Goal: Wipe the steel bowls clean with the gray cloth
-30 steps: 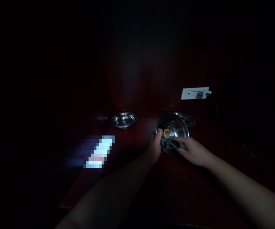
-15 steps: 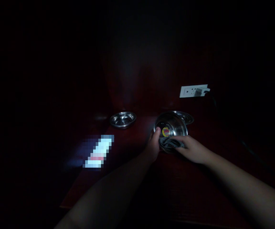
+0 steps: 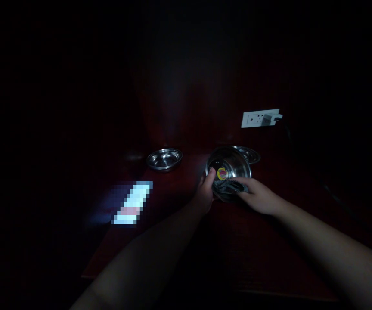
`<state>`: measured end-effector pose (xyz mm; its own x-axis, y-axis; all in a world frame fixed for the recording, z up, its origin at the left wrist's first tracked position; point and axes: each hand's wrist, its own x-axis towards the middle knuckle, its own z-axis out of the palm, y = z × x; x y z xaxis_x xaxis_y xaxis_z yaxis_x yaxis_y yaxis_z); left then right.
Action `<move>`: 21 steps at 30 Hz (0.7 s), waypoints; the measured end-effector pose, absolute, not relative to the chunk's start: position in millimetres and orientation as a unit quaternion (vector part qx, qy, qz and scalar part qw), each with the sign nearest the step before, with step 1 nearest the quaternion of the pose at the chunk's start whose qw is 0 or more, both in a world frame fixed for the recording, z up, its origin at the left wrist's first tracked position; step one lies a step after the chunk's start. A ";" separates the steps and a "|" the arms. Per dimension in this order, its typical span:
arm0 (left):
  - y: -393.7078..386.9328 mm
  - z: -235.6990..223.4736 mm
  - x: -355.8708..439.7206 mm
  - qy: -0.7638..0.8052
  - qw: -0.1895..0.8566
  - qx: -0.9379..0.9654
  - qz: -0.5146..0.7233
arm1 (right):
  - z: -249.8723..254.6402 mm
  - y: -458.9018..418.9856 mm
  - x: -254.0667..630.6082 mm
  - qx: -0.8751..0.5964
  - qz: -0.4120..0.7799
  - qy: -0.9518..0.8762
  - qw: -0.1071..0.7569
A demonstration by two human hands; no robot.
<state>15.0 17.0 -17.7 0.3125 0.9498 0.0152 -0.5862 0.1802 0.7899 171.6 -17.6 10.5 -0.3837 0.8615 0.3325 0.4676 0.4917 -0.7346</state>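
A shiny metal bowl [image 3: 237,165] is tilted so that its inside faces me, with a yellow and red sticker [image 3: 222,173] on its bottom. My left hand [image 3: 206,189] grips the bowl at its left rim, thumb on the inner side. In my right hand [image 3: 260,196] is a dark grey patterned cloth [image 3: 229,187], pressed against the bowl's near rim. The fingers of the right hand are partly hidden by the cloth. Behind the bowl lies a round metal lid or plate [image 3: 253,156], partly covered by it.
A shallow metal dish [image 3: 165,160] rests on the dark red table [image 3: 179,189] to the left. Nearer stands a bright, pixelated panel [image 3: 132,204]. A white wall socket [image 3: 258,118] with a plug and cable is at the back right. The surroundings are very dark.
The whole view has shifted slightly, so everything sits a little higher. Both hands keep hold of the bowl and the cloth, with hardly any other difference.
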 end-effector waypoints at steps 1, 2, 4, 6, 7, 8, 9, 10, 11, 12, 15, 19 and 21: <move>16.1 -16.7 14.5 0.259 0.724 0.366 0.525 | 9.5 -16.2 171.6 -0.429 0.286 -0.768 0.378; 15.0 -15.9 13.8 0.262 0.721 0.375 0.520 | 8.6 -14.8 171.6 -0.440 0.298 -0.746 0.401; 12.6 -14.5 12.1 0.257 0.718 0.396 0.511 | 7.4 -12.1 171.2 -0.466 0.320 -0.691 0.451; 10.1 -13.3 10.5 0.255 0.720 0.409 0.499 | 6.4 -9.5 170.5 -0.485 0.347 -0.630 0.497; 8.9 -12.6 9.9 0.256 0.722 0.411 0.494 | 5.8 -8.1 170.2 -0.489 0.361 -0.600 0.520; 7.7 -11.9 9.7 0.259 0.724 0.411 0.491 | 5.1 -6.6 170.2 -0.491 0.373 -0.571 0.542; 6.7 -11.0 9.6 0.260 0.724 0.410 0.491 | 4.4 -5.0 170.4 -0.493 0.380 -0.543 0.564; 5.8 -10.3 9.8 0.259 0.723 0.408 0.493 | 3.9 -3.5 171.1 -0.496 0.379 -0.517 0.585; 5.1 -9.7 10.2 0.256 0.723 0.406 0.497 | 3.7 -2.1 172.2 -0.500 0.371 -0.494 0.607; 4.7 -9.4 10.6 0.252 0.724 0.403 0.499 | 4.0 -1.1 173.6 -0.502 0.354 -0.476 0.629; 5.9 -11.7 11.6 0.249 0.730 0.393 0.501 | 8.2 -1.8 178.6 -0.515 0.248 -0.471 0.672; 12.3 -20.4 12.2 0.248 0.738 0.389 0.493 | 15.4 -12.3 178.0 -0.506 0.113 -0.594 0.615; 15.2 -23.3 12.8 0.234 0.741 0.394 0.492 | 16.3 -18.8 173.2 -0.474 0.123 -0.688 0.535</move>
